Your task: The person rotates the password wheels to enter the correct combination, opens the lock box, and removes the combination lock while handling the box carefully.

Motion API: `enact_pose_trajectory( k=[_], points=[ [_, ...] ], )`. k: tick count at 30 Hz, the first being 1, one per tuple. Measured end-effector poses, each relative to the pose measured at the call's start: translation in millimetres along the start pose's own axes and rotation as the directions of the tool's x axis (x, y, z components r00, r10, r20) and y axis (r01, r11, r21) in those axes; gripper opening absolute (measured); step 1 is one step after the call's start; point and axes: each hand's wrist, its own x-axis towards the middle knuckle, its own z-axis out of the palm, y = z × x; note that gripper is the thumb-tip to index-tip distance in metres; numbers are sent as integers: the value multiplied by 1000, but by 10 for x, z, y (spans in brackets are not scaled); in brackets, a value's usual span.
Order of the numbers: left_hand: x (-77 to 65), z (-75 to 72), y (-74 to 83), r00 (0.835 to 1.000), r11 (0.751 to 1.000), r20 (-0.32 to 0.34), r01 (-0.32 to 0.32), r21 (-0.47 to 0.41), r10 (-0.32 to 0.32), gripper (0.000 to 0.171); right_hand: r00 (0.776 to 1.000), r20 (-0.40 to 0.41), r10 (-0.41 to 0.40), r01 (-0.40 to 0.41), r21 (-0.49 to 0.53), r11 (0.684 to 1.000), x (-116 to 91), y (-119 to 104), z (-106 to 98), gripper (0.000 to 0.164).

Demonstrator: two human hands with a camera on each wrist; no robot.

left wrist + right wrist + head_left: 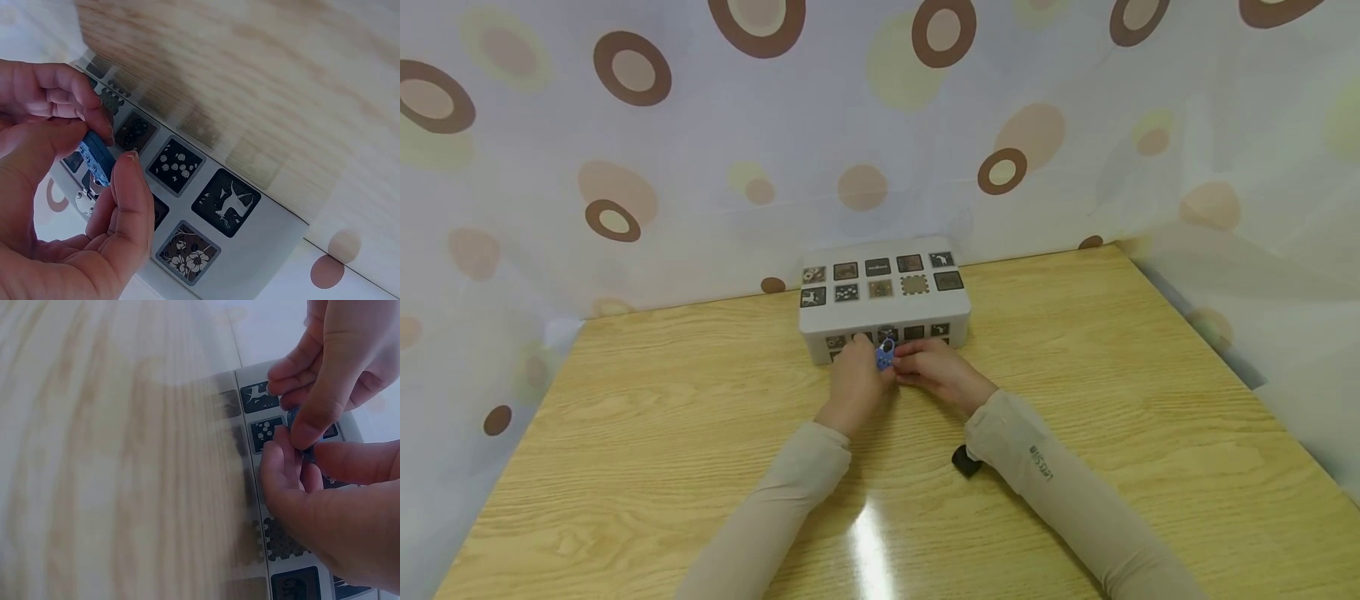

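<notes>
Both hands meet at the front of a white box [887, 312] decorated with dark picture squares; its lid is down. Between them is a small blue padlock [884, 358] with its shackle upward in the head view. My left hand [856, 379] pinches the padlock [97, 159] between thumb and finger. From the other side, my right hand [942, 371] pinches it as well, thumb and curled fingertips around its edge. Just past the padlock, a metal clasp [85, 201] shows on the box front in the left wrist view. In the right wrist view, fingers cover most of the padlock.
The box stands toward the back of a wood-grain table [700, 425], near a white curtain [805, 125] with brown and yellow circles. A small black object [967, 461] lies beside the right sleeve [1011, 429]. Light glares off the front of the tabletop.
</notes>
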Motion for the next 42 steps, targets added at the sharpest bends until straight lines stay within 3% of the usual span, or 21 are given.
enact_pose_trajectory(
  k=[11,32,42],
  points=[
    [21,-9,-6,1000,1000,19,8,-27,-7,37,1000,-19,11,-11,0,1000,29,-5,32,32],
    [41,4,-57,995,996,-51,-83,-44,81,35,1000,-10,8,-8,35,999,41,11,40,22],
    [65,-22,-49,995,994,-27,-96,-46,95,36,1000,-19,17,-17,27,999,46,-3,41,15]
  ],
)
